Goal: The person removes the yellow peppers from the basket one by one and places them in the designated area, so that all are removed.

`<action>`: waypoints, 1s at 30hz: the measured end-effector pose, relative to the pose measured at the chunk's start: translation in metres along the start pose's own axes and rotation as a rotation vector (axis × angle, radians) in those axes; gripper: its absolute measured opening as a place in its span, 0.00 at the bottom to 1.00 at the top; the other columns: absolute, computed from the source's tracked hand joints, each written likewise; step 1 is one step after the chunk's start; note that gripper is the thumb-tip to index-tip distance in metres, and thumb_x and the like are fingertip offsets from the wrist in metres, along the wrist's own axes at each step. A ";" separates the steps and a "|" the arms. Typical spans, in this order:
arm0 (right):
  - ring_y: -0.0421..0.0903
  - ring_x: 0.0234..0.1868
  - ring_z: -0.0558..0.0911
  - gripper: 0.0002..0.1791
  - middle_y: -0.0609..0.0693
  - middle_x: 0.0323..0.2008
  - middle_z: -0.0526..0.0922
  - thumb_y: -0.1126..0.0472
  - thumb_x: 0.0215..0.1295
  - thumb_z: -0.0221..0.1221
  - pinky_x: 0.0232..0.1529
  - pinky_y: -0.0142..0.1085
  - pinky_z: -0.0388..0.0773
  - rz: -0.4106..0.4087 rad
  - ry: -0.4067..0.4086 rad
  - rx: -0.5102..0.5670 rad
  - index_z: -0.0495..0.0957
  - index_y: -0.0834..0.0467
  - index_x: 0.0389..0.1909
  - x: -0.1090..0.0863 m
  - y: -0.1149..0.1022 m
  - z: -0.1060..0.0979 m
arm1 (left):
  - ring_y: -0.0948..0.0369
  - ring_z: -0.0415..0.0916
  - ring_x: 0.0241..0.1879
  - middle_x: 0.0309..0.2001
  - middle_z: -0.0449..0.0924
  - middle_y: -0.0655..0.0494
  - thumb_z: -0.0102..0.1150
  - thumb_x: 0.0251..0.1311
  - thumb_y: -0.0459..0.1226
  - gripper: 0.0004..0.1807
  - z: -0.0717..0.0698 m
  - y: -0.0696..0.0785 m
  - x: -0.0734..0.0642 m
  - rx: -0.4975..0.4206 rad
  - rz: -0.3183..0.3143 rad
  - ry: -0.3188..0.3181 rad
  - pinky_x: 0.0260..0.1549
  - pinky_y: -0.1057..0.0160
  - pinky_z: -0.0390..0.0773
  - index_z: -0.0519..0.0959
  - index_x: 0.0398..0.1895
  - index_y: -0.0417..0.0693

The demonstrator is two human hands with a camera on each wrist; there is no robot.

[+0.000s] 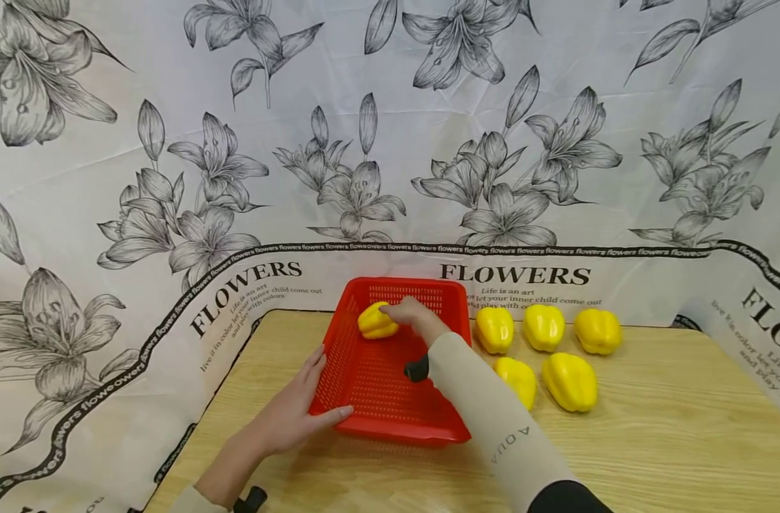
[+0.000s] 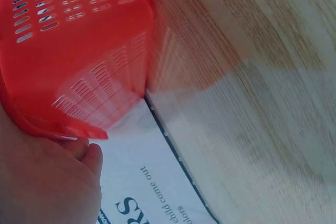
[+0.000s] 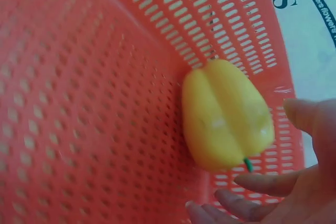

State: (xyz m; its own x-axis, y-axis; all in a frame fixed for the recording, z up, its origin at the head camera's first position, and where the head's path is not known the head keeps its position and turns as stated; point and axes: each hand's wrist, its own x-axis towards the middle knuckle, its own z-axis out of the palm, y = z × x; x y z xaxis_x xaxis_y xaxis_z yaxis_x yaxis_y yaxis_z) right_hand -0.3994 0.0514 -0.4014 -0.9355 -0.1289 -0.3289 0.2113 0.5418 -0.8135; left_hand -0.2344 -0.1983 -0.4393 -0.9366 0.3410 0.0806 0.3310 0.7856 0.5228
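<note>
A red perforated plastic basket (image 1: 390,427) stands on the table. My left hand (image 1: 293,413) holds its near left corner, thumb over the front rim and fingers along the left side. In the left wrist view those fingers (image 2: 92,157) sit at the rim. One yellow bell pepper (image 1: 375,322) with a green stem lies inside, by the basket's far left wall. My right hand (image 1: 417,315) reaches in above it. The right wrist view shows that hand's fingers (image 3: 268,183) spread beside the pepper (image 3: 226,116), with a gap between them.
Several more yellow bell peppers (image 1: 570,382) lie on the wood-grain table (image 1: 672,427) just right of the basket, partly behind the right sleeve (image 1: 492,413). A white flower-printed cloth (image 1: 390,178) hangs behind the basket and at both sides.
</note>
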 end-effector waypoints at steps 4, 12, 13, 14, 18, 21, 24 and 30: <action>0.61 0.70 0.67 0.39 0.64 0.69 0.64 0.50 0.76 0.55 0.68 0.60 0.68 0.054 0.044 0.112 0.54 0.69 0.75 0.005 0.002 0.012 | 0.49 0.49 0.79 0.84 0.35 0.62 0.58 0.60 0.69 0.60 -0.001 0.001 -0.001 0.003 -0.003 -0.012 0.72 0.42 0.61 0.45 0.84 0.49; 0.58 0.58 0.75 0.30 0.62 0.55 0.73 0.53 0.74 0.59 0.62 0.54 0.76 0.046 0.118 0.179 0.64 0.68 0.67 0.009 0.003 0.023 | 0.51 0.48 0.79 0.84 0.34 0.65 0.59 0.60 0.69 0.59 -0.001 0.005 0.000 -0.008 0.004 -0.011 0.72 0.43 0.61 0.43 0.84 0.52; 0.58 0.58 0.75 0.30 0.62 0.56 0.73 0.54 0.74 0.60 0.62 0.53 0.77 0.044 0.118 0.202 0.64 0.67 0.67 0.008 0.003 0.024 | 0.50 0.48 0.79 0.84 0.35 0.64 0.60 0.60 0.68 0.59 -0.001 0.005 0.000 -0.012 0.007 -0.006 0.72 0.42 0.61 0.44 0.84 0.51; 0.58 0.58 0.76 0.30 0.62 0.56 0.73 0.55 0.74 0.61 0.61 0.52 0.78 0.042 0.116 0.224 0.64 0.68 0.67 0.007 0.003 0.024 | 0.50 0.49 0.79 0.84 0.35 0.64 0.60 0.60 0.68 0.59 -0.001 0.006 0.000 -0.013 0.003 -0.007 0.72 0.42 0.61 0.44 0.84 0.51; 0.58 0.55 0.79 0.32 0.65 0.59 0.72 0.60 0.74 0.61 0.54 0.50 0.83 0.007 0.096 0.304 0.61 0.70 0.70 0.002 0.001 0.025 | 0.50 0.49 0.79 0.84 0.35 0.64 0.59 0.60 0.69 0.59 -0.001 0.006 -0.001 -0.009 -0.010 -0.007 0.71 0.41 0.62 0.44 0.84 0.52; 0.58 0.54 0.80 0.34 0.66 0.61 0.72 0.60 0.74 0.60 0.54 0.49 0.84 -0.032 0.071 0.342 0.58 0.69 0.73 -0.001 -0.002 0.025 | 0.50 0.50 0.79 0.84 0.35 0.64 0.59 0.60 0.69 0.59 -0.001 0.005 -0.002 -0.002 -0.015 -0.002 0.72 0.42 0.62 0.44 0.84 0.51; 0.60 0.57 0.80 0.35 0.66 0.64 0.71 0.59 0.75 0.59 0.59 0.51 0.80 -0.073 0.051 0.370 0.57 0.69 0.75 -0.002 -0.006 0.023 | 0.50 0.50 0.79 0.84 0.36 0.62 0.60 0.60 0.68 0.59 -0.002 0.003 -0.002 -0.001 -0.009 0.009 0.71 0.41 0.62 0.45 0.84 0.50; 0.60 0.59 0.78 0.33 0.64 0.65 0.71 0.58 0.76 0.58 0.62 0.53 0.78 -0.155 0.056 0.350 0.61 0.67 0.75 -0.011 -0.018 0.015 | 0.49 0.51 0.79 0.84 0.36 0.62 0.60 0.59 0.69 0.60 -0.001 0.001 -0.003 -0.013 -0.015 0.005 0.71 0.40 0.63 0.45 0.84 0.50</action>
State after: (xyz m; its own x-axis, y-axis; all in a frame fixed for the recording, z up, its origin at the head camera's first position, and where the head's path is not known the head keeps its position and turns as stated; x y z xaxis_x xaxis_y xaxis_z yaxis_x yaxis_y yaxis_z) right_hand -0.3887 0.0309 -0.3902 -0.9759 -0.1367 -0.1704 0.1409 0.2020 -0.9692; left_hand -0.2315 -0.1988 -0.4376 -0.9422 0.3262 0.0769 0.3151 0.7840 0.5348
